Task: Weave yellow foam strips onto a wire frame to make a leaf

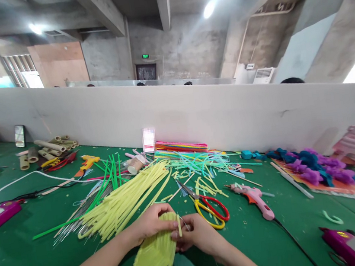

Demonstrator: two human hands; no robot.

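- Piece (153,258) of leaf shape, yellow-green, slants toward seven o'clock, its upper end gripped in the left hand (150,224); the thumb presses the near face while the fingers curl around the far end, seemingly to keep the layers flat.
- Right hand (199,232) is closed at about four o'clock of that end, fingertips pinching the edge, perhaps to steady it; whether they also grip the short strip (179,226) standing there, I cannot tell.
- Scissors (209,209) lie near the right hand at two o'clock, open; the handles sit on its side, which would make them easy to pick up.
- Yellow strips (127,196) fan across the green surface (250,237) at ten o'clock; lying roughly parallel probably lets single ones slide out.
- Pink glue gun (254,199) rests at three o'clock, nozzle toward ten; its handle faces outward, likely for right-side reach.
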